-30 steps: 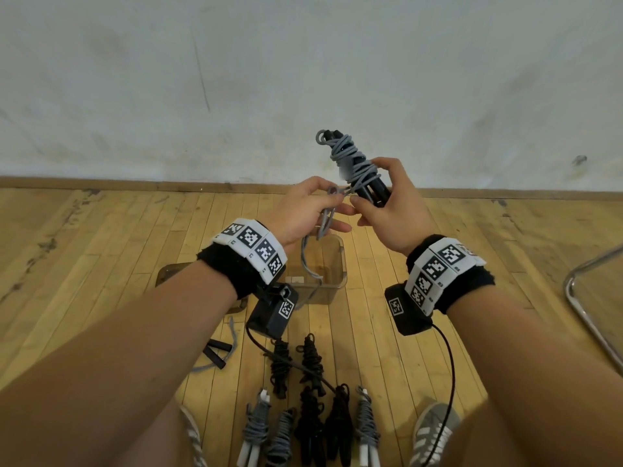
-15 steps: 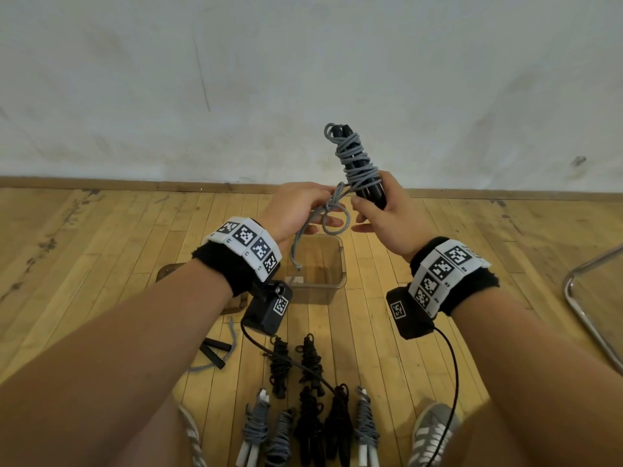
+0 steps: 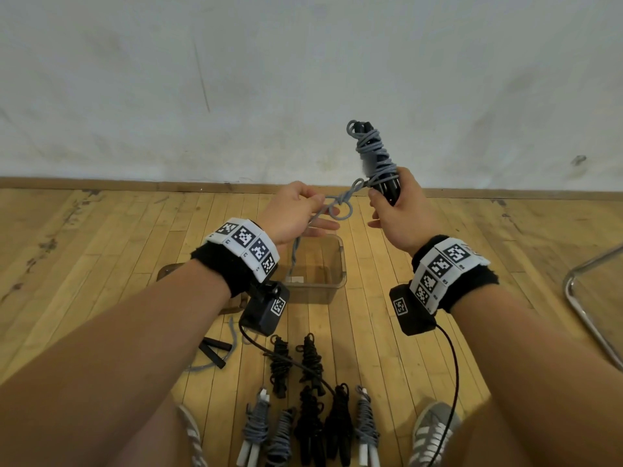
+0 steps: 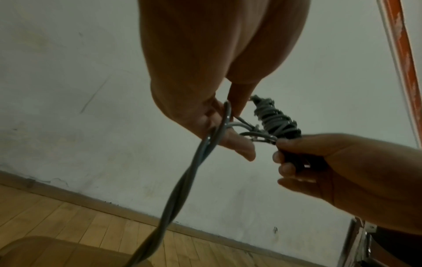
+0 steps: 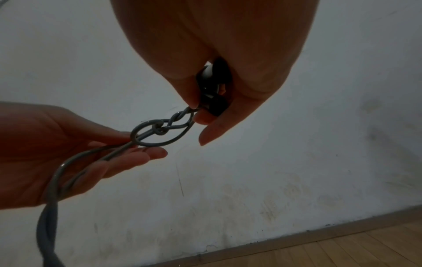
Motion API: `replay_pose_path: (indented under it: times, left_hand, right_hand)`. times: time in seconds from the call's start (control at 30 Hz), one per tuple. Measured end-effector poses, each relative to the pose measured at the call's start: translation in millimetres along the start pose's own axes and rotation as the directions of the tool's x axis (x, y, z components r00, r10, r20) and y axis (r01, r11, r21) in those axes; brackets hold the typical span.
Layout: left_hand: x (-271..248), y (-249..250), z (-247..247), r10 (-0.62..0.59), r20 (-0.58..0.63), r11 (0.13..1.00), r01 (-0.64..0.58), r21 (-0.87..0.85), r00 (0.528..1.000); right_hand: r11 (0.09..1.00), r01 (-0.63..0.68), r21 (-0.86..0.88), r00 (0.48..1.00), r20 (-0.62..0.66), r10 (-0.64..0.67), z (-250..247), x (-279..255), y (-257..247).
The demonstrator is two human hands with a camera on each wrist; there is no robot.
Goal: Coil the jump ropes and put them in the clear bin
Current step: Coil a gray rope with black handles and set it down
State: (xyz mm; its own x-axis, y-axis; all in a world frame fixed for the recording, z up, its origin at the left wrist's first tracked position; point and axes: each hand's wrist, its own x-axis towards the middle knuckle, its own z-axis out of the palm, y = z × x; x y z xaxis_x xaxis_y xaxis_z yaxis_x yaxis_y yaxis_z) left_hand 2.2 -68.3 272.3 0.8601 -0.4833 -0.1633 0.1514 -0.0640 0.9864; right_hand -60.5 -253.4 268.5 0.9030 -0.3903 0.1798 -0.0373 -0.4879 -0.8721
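Presently held: one grey jump rope (image 3: 372, 153), coiled round its black handles (image 3: 389, 188), tilted upright above the wooden floor (image 3: 101, 251). Right hand (image 3: 399, 214) grips the handles, fingers curled round them. Left hand (image 3: 293, 214) pinches the loose doubled tail (image 5: 68, 173), which forms a slack knot (image 5: 160, 131) between the hands. Tail hangs toward the clear bin (image 3: 338, 274) below. Seven coiled ropes, grey and black (image 3: 312, 429), lie in rows near the person's feet; one uncoiled rope (image 3: 215, 352) lies left of them.
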Motion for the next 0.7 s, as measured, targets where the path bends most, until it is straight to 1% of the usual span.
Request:
replay_pose_path:
  times: [0.07,0.2,0.27,0.4,0.53,0.6,0.7]
  left_hand:
    - [1.7,1.1,-1.6,0.001,-0.018,0.997,-0.002,-0.071,1.0]
    - [6.9,-1.4,0.5,0.02,-0.084,0.993,-0.03,-0.115,0.996]
    - [7.8,-1.2,0.7,0.017,-0.105,0.984,-0.036,-0.177,0.994]
    - [3.5,4.2,1.8,-0.011,-0.087,0.928,-0.022,-0.371,0.996]
    - [4.0,4.3,3.5,0.004,-0.08,0.906,-0.037,-0.422,0.997]
    - [5.7,4.4,5.0,0.005,-0.064,0.881,-0.034,-0.471,0.998]
    - [9.7,2.8,7.1,-0.011,-0.004,0.839,0.007,-0.545,1.0]
  right_hand:
    - [1.0,-0.022,-0.014,1.0,-0.017,0.022,-0.6,1.5,1.6]
    - [0.996,-0.036,-0.083,0.999,-0.037,0.033,2.0,1.9,3.4]
    - [0.993,-0.044,-0.106,0.998,-0.046,0.039,4.5,1.5,3.7]
    - [0.989,-0.059,-0.133,0.998,-0.042,0.054,6.2,0.5,4.6]
    - [0.988,-0.086,-0.129,0.996,-0.048,0.08,6.9,1.6,6.8]
    - [0.986,-0.114,-0.119,0.993,-0.057,0.108,7.1,2.6,7.1]
    - [0.978,-0.153,-0.142,0.987,-0.072,0.144,7.0,2.4,7.3]
